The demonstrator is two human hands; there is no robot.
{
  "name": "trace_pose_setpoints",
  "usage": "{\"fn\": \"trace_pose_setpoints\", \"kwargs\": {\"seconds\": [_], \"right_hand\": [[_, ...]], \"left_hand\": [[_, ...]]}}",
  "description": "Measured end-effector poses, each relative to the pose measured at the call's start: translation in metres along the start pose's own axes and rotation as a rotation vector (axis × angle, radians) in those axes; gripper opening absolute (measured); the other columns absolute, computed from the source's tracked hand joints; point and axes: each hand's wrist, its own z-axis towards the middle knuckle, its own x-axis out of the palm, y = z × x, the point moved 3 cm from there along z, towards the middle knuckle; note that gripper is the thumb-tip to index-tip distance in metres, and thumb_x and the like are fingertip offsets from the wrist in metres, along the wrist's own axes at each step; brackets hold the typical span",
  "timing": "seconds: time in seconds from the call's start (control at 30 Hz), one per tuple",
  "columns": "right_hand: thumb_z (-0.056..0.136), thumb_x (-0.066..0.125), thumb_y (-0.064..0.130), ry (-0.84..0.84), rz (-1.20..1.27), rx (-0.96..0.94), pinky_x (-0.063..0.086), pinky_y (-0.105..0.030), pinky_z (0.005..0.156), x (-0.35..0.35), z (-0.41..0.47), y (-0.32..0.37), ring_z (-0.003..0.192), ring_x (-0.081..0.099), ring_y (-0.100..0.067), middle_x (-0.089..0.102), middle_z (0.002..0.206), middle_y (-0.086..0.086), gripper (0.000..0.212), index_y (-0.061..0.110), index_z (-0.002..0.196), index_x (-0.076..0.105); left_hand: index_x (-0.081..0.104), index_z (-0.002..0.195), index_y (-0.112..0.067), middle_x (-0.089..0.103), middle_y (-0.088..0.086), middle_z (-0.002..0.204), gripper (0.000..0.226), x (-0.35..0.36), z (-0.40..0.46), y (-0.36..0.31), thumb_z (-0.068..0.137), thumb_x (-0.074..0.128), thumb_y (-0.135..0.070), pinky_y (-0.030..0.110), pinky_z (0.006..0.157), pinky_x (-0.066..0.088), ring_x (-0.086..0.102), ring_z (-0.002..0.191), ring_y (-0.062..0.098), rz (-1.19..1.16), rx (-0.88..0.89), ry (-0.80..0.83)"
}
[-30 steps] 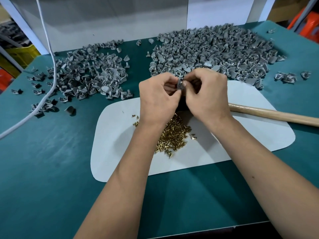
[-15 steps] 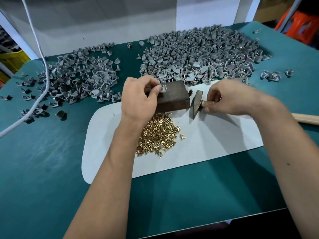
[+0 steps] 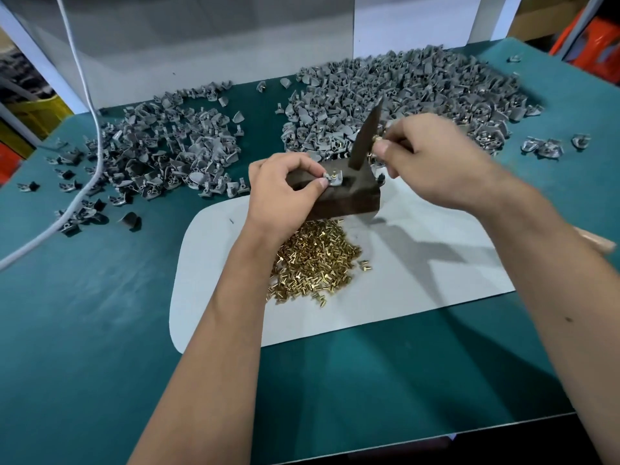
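Note:
My left hand (image 3: 285, 193) pinches a small grey plastic part (image 3: 332, 178) with a brass insert standing in it, held on top of a dark metal block (image 3: 349, 199). My right hand (image 3: 432, 159) grips a hammer close under its head, and the dark hammer head (image 3: 365, 135) is raised and tilted just above the block, to the right of the part. The wooden handle end (image 3: 595, 241) shows past my right forearm. A heap of brass inserts (image 3: 315, 263) lies on the white mat (image 3: 419, 263) in front of the block.
Two piles of grey plastic parts lie on the green table: a large pile (image 3: 402, 95) at the back right and a smaller pile (image 3: 161, 152) at the back left. A white cable (image 3: 90, 135) runs down the left side. A white wall panel stands behind.
Both hands held the part together a second ago. My left hand then set it on the block, and my right hand took the hammer from the mat and lifted its head over the block.

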Motion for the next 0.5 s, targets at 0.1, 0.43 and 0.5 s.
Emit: {"fn": "trace_pose_setpoints", "kwargs": {"seconds": [0.1, 0.43, 0.5], "right_hand": [[0.106, 0.05, 0.031, 0.017, -0.039, -0.066, 0.035, -0.03, 0.053, 0.005, -0.001, 0.015, 0.063, 0.053, -0.015, 0.062, 0.073, -0.005, 0.034, 0.019, 0.075, 0.057], [0.107, 0.045, 0.03, -0.041, -0.165, -0.135, 0.039, -0.035, 0.065, 0.014, 0.0, 0.02, 0.07, 0.053, -0.034, 0.057, 0.08, -0.011, 0.021, 0.023, 0.088, 0.048], [0.106, 0.046, 0.034, -0.077, -0.207, -0.135, 0.042, -0.037, 0.064, 0.006, 0.004, 0.02, 0.069, 0.054, -0.035, 0.056, 0.075, -0.009, 0.025, 0.023, 0.083, 0.047]], "left_hand": [[0.069, 0.075, -0.037, 0.067, -0.007, 0.111, 0.026, 0.001, 0.0, 0.0, 0.085, 0.08, -0.015, 0.048, 0.108, 0.045, 0.055, 0.124, 0.034, -0.002, -0.011, 0.017], [0.07, 0.073, -0.034, 0.066, -0.009, 0.106, 0.026, -0.001, 0.001, -0.005, 0.085, 0.082, -0.014, 0.047, 0.108, 0.046, 0.057, 0.122, 0.035, 0.028, -0.007, 0.029], [0.07, 0.073, -0.034, 0.066, -0.01, 0.105, 0.025, -0.002, 0.001, -0.005, 0.084, 0.082, -0.016, 0.046, 0.108, 0.045, 0.056, 0.122, 0.033, 0.042, -0.007, 0.023]]}}
